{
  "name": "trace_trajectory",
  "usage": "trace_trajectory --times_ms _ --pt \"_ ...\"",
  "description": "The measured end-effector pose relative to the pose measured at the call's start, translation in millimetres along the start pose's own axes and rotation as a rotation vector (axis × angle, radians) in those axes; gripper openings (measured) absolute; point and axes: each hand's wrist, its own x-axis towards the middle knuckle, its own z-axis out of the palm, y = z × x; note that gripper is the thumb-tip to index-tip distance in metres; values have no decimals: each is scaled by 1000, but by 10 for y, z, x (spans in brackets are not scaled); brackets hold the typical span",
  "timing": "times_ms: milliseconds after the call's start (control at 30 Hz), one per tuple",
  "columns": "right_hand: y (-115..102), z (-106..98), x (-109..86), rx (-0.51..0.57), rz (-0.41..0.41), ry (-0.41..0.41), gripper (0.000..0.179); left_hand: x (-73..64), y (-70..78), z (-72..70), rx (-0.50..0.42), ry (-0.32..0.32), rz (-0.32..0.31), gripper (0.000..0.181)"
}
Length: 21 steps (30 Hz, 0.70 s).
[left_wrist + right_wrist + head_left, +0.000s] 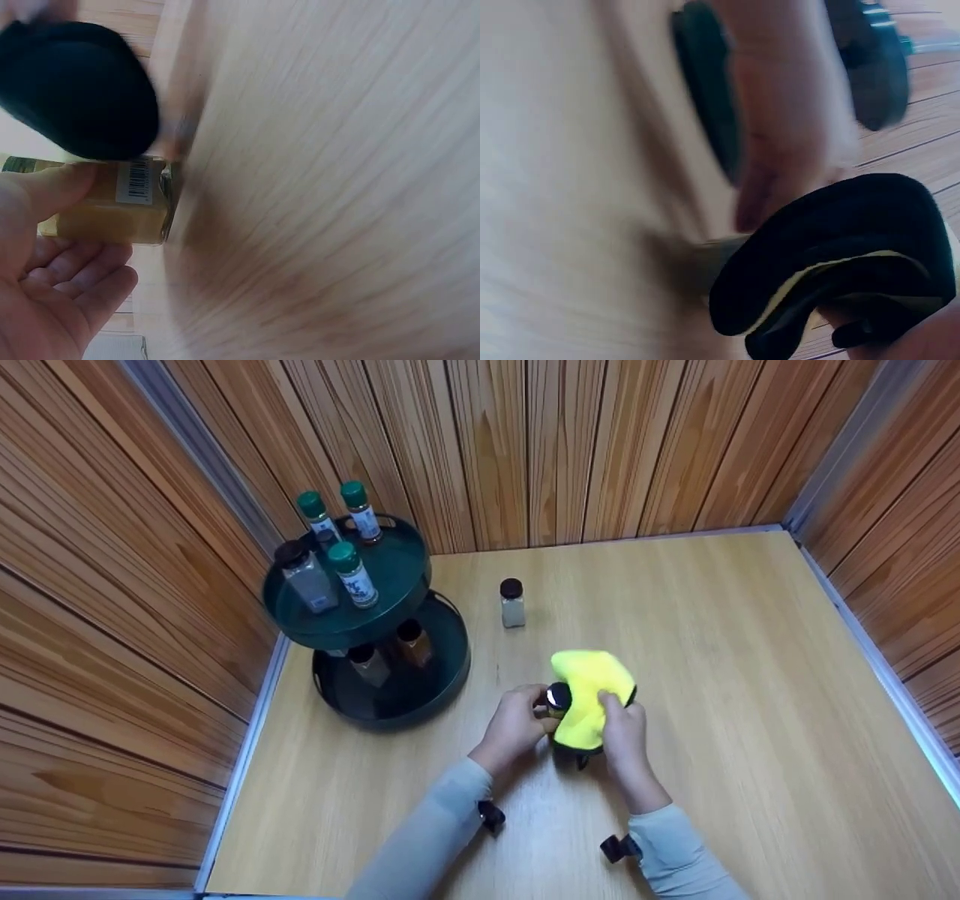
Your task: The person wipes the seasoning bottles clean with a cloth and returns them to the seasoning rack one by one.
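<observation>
My left hand (514, 729) grips a square glass spice jar (109, 219) with a dark cap (558, 697). Yellow-brown contents and a barcode label show on the jar in the left wrist view, its base close to the table. In my right hand (627, 735) is a bright yellow cloth (592, 690) with black edging, thumb on top. The cloth lies against the jar's right side and hides part of it. Its dark underside (82, 90) overlaps the jar in the left wrist view. Folds of the cloth (840, 240) show black in the right wrist view.
A dark green two-tier round rack (394, 562) stands at the left. Several green-capped bottles (352, 574) and a larger dark-capped jar (307, 581) sit on its top tier; more jars (414, 643) are below. Another dark-capped jar (513, 606) stands alone behind my hands.
</observation>
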Motion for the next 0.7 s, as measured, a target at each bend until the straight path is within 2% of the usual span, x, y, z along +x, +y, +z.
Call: trace_trajectory --times_ms 100,167,367,467,567,700 --pt "136 18 37 -53 50 -6 30 0 -10 0 15 18 47 42" --pt "122 9 56 -73 76 -26 30 1 -9 -3 10 22 49 43" --pt "-224 -52 36 -14 42 -67 27 -4 5 -9 -33 -1 -15 46" --pt "-295 -58 0 28 10 -66 28 -8 9 -8 -19 -5 -22 46" --pt "-188 -29 -12 13 0 -25 28 -4 18 -2 21 -9 -24 45" --pt "51 24 39 -54 40 0 31 13 32 -7 52 -6 -8 44"
